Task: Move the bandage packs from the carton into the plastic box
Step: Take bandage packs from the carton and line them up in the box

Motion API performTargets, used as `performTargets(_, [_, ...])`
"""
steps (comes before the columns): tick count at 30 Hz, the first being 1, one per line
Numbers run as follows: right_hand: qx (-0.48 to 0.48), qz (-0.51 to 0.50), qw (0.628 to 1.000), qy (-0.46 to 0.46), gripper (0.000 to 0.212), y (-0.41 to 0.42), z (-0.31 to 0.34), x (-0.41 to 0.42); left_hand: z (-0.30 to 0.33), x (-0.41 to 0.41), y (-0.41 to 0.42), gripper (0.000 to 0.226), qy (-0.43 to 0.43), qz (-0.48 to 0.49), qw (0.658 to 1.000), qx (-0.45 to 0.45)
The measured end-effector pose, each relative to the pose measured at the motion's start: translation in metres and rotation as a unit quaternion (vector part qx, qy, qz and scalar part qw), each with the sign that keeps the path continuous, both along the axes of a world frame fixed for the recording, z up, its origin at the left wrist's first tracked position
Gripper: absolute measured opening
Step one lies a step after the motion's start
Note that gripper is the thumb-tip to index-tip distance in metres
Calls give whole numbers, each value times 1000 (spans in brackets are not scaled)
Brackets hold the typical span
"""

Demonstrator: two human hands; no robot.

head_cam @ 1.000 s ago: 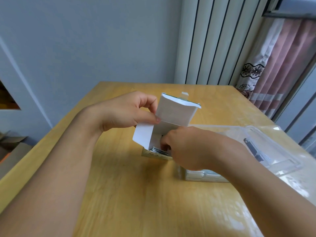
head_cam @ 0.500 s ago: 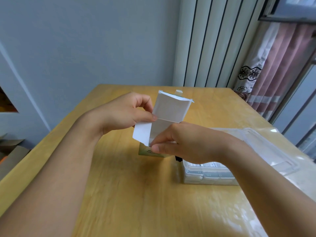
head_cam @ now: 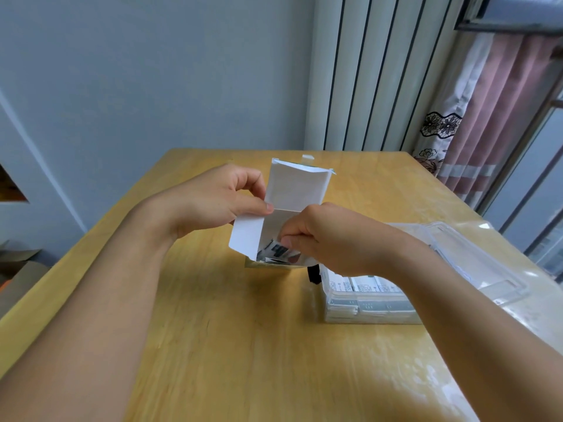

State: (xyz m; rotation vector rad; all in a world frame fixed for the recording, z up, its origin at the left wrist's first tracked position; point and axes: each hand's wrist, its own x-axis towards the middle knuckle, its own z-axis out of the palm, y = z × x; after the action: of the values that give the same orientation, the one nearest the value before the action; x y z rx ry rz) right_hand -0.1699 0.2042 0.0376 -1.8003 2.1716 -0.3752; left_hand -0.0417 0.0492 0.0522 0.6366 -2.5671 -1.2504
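A white carton (head_cam: 297, 190) stands on the wooden table (head_cam: 243, 345) with its lid flap raised. My left hand (head_cam: 213, 202) pinches the carton's left side flap between thumb and fingers. My right hand (head_cam: 332, 242) reaches into the carton's mouth, its fingertips pinched on bandage packs (head_cam: 278, 251) that stick out with dark print showing. To the right lies the clear plastic box (head_cam: 365, 312) with several packs inside; my right forearm crosses over it.
The box's clear lid (head_cam: 475, 263) lies open to the right, near the table's right edge. A small black object (head_cam: 313, 274) sits between carton and box. Wall, ribbed panel and curtain stand behind the table.
My right hand has drawn back slightly from the carton's mouth and now pinches packs that show at the opening. My left hand keeps its hold on the flap.
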Motion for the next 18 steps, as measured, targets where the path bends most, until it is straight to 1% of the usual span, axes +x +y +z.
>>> performTargets(2, [-35, -7, 998, 60, 28, -2, -3, -1, -1, 0, 0, 15, -3, -2, 1000, 1])
performTargets(4, [-69, -16, 990, 122, 21, -4, -8, -2, -1, 0, -1, 16, -4, -7, 1000, 4])
performTargets(6, [-86, -24, 986, 143, 15, -5, -8, 0, -2, 0, -2, 18, -4, -9, 1000, 6])
performTargets(8, [-102, -34, 986, 131, 10, -4, -5, 1, -3, 0, -2, 18, 1, -2, 1000, 7])
performTargets(11, [-159, -50, 980, 108, 8, -3, -1, -5, -6, -1, -5, 14, 13, 17, 1000, 20])
performTargets(15, [-213, -59, 971, 91, 10, -1, 5, -13, -11, -1, -12, 18, 6, 54, 998, 27])
performTargets(18, [-264, -75, 959, 75, 8, 4, 13, -22, -15, -1, -14, 22, 12, 85, 996, 18])
